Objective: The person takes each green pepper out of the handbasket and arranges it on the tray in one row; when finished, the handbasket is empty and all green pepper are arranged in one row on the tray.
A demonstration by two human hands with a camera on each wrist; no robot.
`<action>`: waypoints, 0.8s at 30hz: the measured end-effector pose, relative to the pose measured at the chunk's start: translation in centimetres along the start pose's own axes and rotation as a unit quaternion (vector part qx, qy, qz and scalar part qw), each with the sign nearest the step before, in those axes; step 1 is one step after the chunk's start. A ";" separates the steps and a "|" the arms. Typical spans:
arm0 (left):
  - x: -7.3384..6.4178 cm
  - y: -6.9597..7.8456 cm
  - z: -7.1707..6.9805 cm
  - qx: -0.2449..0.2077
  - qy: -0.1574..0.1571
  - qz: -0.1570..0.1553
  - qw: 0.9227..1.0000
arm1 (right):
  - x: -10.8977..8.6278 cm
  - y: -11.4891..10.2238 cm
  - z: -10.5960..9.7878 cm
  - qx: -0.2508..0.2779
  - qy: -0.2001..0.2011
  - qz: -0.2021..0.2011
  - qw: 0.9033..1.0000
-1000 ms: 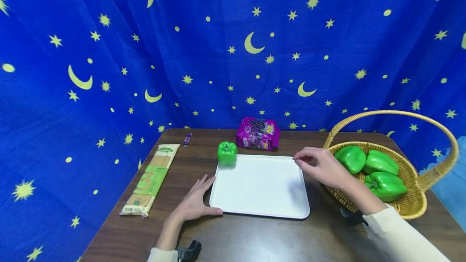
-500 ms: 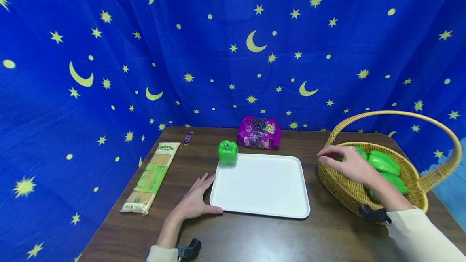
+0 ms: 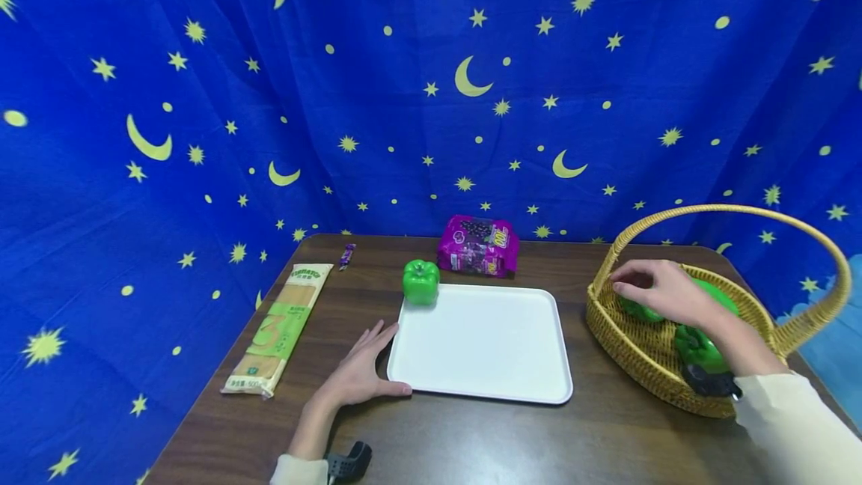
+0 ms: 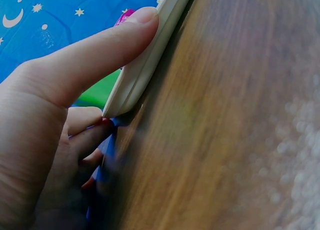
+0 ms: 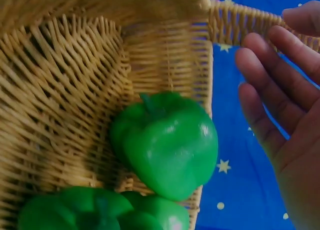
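Note:
My left hand (image 3: 364, 369) is spread at the near left corner of a white tray (image 3: 481, 343). Its thumb (image 4: 100, 55) lies along the tray's rim, with the other fingers at the left side. A green bell pepper (image 3: 420, 283) stands upright on the tray's far left corner. Over the wicker basket (image 3: 626, 350), my right hand (image 3: 667, 292) hovers with loosely bent fingers, holding nothing. Below it are several green bell peppers (image 5: 165, 145) inside the basket, partly hidden by the hand and forearm in the head view.
A purple candy bag (image 3: 479, 247) stands behind the tray. To the left lie a noodle packet (image 3: 279, 331) and a small purple wrapped candy (image 3: 346, 257). The basket's tall handle (image 3: 727, 209) arches over its opening. A blue star-patterned curtain (image 3: 404, 96) hangs behind the table.
My right hand has moved right, from the tray's far right corner to over the basket. The left hand stays at the tray. The tray and its pepper have not moved.

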State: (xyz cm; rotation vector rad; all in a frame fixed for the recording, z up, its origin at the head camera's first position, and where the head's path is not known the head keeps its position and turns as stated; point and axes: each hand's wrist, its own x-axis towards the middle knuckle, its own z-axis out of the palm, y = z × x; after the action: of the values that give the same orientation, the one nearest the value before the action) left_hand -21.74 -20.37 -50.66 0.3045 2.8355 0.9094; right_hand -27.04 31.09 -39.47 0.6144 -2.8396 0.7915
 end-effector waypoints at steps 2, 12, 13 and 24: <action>0.0 0.0 0.0 0.000 0.000 0.001 1.000 | 0.1 0.3 -0.4 -0.009 0.000 -0.002 1.000; -0.2 0.1 -0.1 0.002 0.001 0.001 1.000 | 0.5 2.2 -1.1 -0.055 -0.028 0.000 0.998; -0.2 0.0 -0.1 0.003 0.002 0.001 1.000 | 0.5 2.4 -1.0 -0.053 -0.036 0.007 0.998; -0.2 -0.2 0.0 -0.009 0.001 0.014 1.000 | -0.2 4.6 -0.2 -0.034 -0.091 0.035 0.995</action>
State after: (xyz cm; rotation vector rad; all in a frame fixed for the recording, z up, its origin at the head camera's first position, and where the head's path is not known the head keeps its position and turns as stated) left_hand -21.54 -20.59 -50.77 0.3415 2.8304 0.9411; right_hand -28.76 34.89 -41.54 0.6082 -3.0545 0.6773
